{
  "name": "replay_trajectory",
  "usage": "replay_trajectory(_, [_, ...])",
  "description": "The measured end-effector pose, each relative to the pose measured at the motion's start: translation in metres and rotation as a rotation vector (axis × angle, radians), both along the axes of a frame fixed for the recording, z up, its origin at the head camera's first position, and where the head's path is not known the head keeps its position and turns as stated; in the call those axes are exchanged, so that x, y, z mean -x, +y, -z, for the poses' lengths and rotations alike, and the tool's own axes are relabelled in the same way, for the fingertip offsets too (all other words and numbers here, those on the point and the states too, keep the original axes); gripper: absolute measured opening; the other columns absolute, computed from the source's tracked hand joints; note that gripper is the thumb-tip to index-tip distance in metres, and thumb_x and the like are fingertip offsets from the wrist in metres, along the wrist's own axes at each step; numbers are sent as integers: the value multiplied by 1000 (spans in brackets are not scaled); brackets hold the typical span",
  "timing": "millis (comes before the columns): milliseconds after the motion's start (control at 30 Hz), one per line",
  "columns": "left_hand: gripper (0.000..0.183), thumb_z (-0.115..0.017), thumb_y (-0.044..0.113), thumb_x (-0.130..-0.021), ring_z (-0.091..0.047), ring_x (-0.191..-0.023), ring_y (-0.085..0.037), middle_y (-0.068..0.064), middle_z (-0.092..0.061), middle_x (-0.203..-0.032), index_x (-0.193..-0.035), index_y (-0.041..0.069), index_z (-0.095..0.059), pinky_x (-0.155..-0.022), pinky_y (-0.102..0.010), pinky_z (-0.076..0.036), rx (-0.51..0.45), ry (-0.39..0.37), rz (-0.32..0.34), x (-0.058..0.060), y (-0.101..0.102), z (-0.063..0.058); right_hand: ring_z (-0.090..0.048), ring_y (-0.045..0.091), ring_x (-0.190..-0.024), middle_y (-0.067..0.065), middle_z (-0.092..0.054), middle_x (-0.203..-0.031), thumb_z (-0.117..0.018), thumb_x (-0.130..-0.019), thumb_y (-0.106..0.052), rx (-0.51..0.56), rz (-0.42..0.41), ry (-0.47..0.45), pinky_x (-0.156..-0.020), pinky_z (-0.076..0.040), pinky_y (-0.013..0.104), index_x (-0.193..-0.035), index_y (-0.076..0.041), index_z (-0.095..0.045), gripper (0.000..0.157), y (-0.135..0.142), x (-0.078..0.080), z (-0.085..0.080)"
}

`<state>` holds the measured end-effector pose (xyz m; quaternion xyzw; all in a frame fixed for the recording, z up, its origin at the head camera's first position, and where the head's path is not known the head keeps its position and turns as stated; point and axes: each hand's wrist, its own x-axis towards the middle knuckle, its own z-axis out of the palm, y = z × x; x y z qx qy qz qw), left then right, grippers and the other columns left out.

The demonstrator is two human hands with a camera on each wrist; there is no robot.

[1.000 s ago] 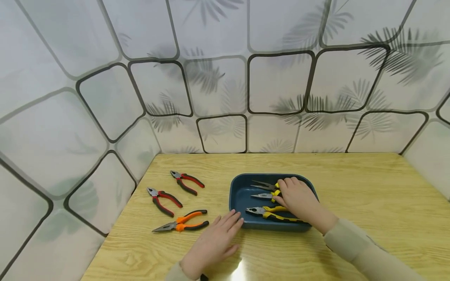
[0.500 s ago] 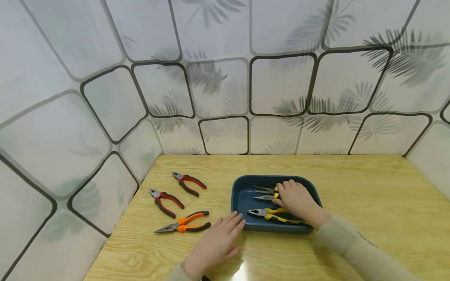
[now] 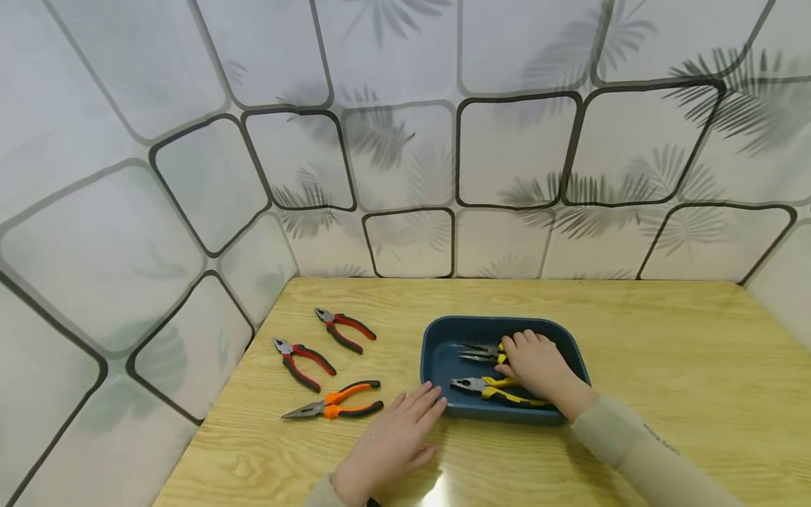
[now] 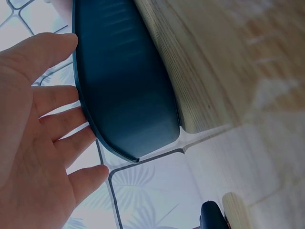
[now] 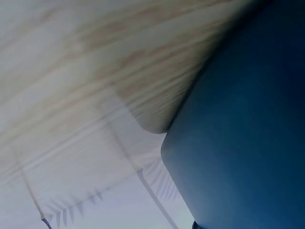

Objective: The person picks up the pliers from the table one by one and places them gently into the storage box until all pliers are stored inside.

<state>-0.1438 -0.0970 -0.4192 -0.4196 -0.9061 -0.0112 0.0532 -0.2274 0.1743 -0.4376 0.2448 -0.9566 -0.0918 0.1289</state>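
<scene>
A dark blue tray [image 3: 437,331] stands on the table. Inside it, my right hand [image 3: 535,362] grips the yellow handles of two long-nose pliers [image 3: 479,352], lying side by side with jaws pointing left; their handles are mostly hidden under the hand. Yellow-and-black combination pliers [image 3: 497,391] lie along the tray's near side, under the wrist. My left hand [image 3: 399,436] is spread with straight fingers, its fingertips touching the tray's near left corner; the left wrist view has the hand [image 4: 43,129] along the tray's rim [image 4: 82,95]. Only the tray's outer wall [image 5: 228,143] fills the right wrist view, without the hand.
Left of the tray lie orange-and-black long-nose pliers [image 3: 336,401] and two red-and-black combination pliers, one nearer [image 3: 304,362] and one farther back [image 3: 345,329]. The wooden table [image 3: 659,352] extends to the right. A patterned wall covering [image 3: 405,162] rises behind.
The two long-nose pliers under my right hand have drawn closer together. The left hand stays at the tray's corner. The whole head view has shifted slightly.
</scene>
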Motion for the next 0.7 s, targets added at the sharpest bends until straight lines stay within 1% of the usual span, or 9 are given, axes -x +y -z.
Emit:
replay_trajectory(133, [59,-56,38,-85,-22,-130,-21,-9,-33,-139,-133,8,-41,-95,-44,-33,-1,6,-1,0,0,0,-51,27,-82,12,-55,-90,-56,-81,-47,-1,1,-3,-73,-44,41,-105,-2,-56,52,1,1,1])
replay_trajectory(267, [59,-57,38,-84,-22,-130,-21,-9,-33,-139,-133,8,-41,-95,-44,-33,-6,9,-2,0,0,0,-50,28,-84,12,-55,-93,-55,-82,-48,-6,-7,-12,-75,-43,42,-107,-1,-56,53,2,2,2])
replay_trajectory(500, [60,-58,38,-83,-24,-129,-22,-10,-34,-138,-132,8,-41,-94,-45,-34,-14,37,6,0,0,1,-50,28,-85,12,-55,-93,-56,-81,-47,-31,-25,2,-76,-43,42,-106,-1,-56,51,2,2,4])
replay_trajectory(700, [60,-58,38,-83,-24,-129,-22,-10,-34,-138,-132,8,-42,-93,-44,-35,-14,40,9,0,0,1,-50,28,-85,12,-54,-93,-56,-82,-47,-38,-36,14,-76,-42,42,-104,-2,-56,51,2,2,5])
